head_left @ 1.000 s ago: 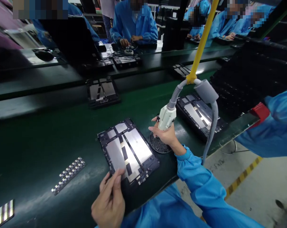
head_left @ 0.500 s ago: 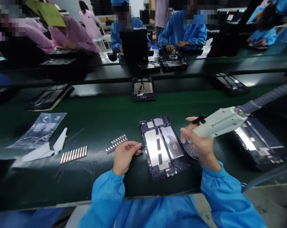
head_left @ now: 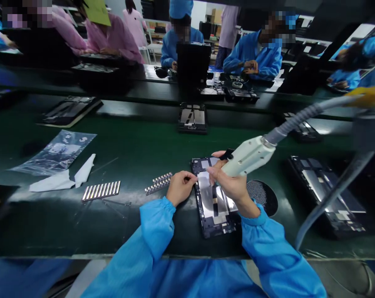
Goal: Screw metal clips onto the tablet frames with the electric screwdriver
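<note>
A dark tablet frame with silvery plates [head_left: 214, 205] lies on the green belt in front of me. My right hand [head_left: 231, 185] is wrapped round a white electric screwdriver [head_left: 248, 156] with a grey hose, its tip down over the frame's upper left part. My left hand [head_left: 181, 187] rests at the frame's left edge, fingers curled in a pinch against it; what they pinch is too small to make out. A round black dish of screws [head_left: 262, 193] sits just right of the frame.
Two strips of small parts [head_left: 158, 183] [head_left: 101, 191] lie left of my hands, with a white cloth [head_left: 63, 179] and a plastic bag [head_left: 56, 151] further left. More frames [head_left: 326, 194] [head_left: 192, 117] lie on the belt. People in blue and pink coats work opposite.
My view swung left, then steadied. The right hand carried the screwdriver from the screw dish over to the frame. The left hand shifted to the frame's upper left edge.
</note>
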Motion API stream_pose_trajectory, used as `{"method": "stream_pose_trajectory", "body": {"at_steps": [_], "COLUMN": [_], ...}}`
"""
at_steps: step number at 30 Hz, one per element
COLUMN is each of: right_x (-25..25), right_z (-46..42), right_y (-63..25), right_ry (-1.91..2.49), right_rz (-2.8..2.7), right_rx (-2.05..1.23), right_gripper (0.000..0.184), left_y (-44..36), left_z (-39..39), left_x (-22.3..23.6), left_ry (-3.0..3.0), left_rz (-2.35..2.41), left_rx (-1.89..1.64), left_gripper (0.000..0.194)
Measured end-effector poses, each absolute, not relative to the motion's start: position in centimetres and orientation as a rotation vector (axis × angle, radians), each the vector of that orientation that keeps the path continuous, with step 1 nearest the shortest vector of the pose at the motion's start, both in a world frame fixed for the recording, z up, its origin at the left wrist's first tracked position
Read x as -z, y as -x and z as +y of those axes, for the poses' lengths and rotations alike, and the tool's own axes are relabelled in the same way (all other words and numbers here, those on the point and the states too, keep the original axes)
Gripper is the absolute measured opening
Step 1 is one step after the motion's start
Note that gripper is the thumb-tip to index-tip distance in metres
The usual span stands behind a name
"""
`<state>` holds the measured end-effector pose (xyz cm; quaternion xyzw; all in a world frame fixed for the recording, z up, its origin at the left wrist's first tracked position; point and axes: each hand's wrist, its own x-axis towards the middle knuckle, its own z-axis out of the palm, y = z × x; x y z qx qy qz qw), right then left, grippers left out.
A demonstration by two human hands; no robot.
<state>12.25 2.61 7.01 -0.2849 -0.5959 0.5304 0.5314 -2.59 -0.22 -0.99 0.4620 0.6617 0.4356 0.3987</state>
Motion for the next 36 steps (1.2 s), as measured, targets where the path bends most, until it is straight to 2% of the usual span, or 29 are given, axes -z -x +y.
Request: {"method": "stream_pose_trajectory", "body": {"at_steps": [8, 12, 17, 26, 32, 36], "right_x": [-5.6, -4.6, -3.8, -3.4, -3.0, -2.6], "right_z": [3.8, 4.2, 4.5, 4.3, 3.6, 3.6], "right_y": [-8.5, -7.9, -7.6, -7.4, -7.5, -7.3], "right_ry": [0.748, 0.804, 0.836, 0.821, 0.827, 0.874], "right_rz": [-1.424, -1.469, -1.506, -1.53, -1.608, -1.56], "right_rx": [-1.344, -1.37, -1.32, -1.321, -1.231, -1.248], "right_gripper": [0.033, 0.033, 0.025, 0.02, 0.016, 0.016], "left_y": [2.7, 3.5, 3.7, 3.5, 5.8, 10.7], "left_z": [0.0, 0.8, 1.2, 1.2, -0.9, -3.9], "left_x": [1.4, 1.0, 0.6, 0.9, -0.7, -1.3], "left_ry": [-1.151, -1.042, -0.983, -0.973, -1.05, -1.25], "left_rz": [1.652, 1.556, 1.524, 1.523, 1.454, 1.852], "left_rx": [-1.099, -0.975, -0.927, -0.954, -0.883, -0.849], "left_gripper": [0.009, 0.016, 0.017, 0.017, 0.011, 0.022]}}
